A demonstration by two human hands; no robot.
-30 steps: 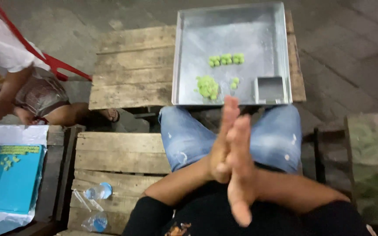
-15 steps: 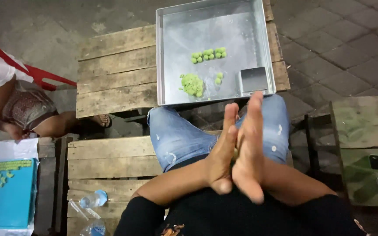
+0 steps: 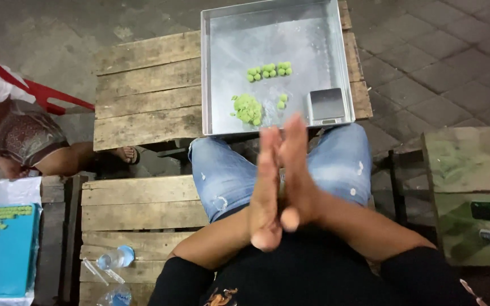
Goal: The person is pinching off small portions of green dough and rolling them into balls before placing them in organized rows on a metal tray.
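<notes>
My left hand [image 3: 265, 190] and my right hand [image 3: 300, 173] are pressed flat together, palm to palm, fingers straight, above my lap in blue jeans [image 3: 228, 175]. Whatever lies between the palms is hidden. Just beyond my knees a square metal tray [image 3: 225, 62] rests on a wooden crate [image 3: 143, 96]. In the tray are a short row of small green balls [image 3: 269, 71], a heap of green dough bits [image 3: 248, 109], two loose green balls [image 3: 281, 102] and a small grey scale [image 3: 326, 106] in its near right corner.
Another person [image 3: 24, 141] sits at the left beside a red chair leg [image 3: 52, 96]. A blue tray [image 3: 1, 260] with green pieces lies at lower left. A second wooden crate [image 3: 137, 207] holds a plastic bottle [image 3: 114, 258]. A mossy block [image 3: 472, 164] stands at right.
My palms have slid against each other; the right hand now reaches a little farther forward. The view has tilted, so the tray sits higher and more to the right.
</notes>
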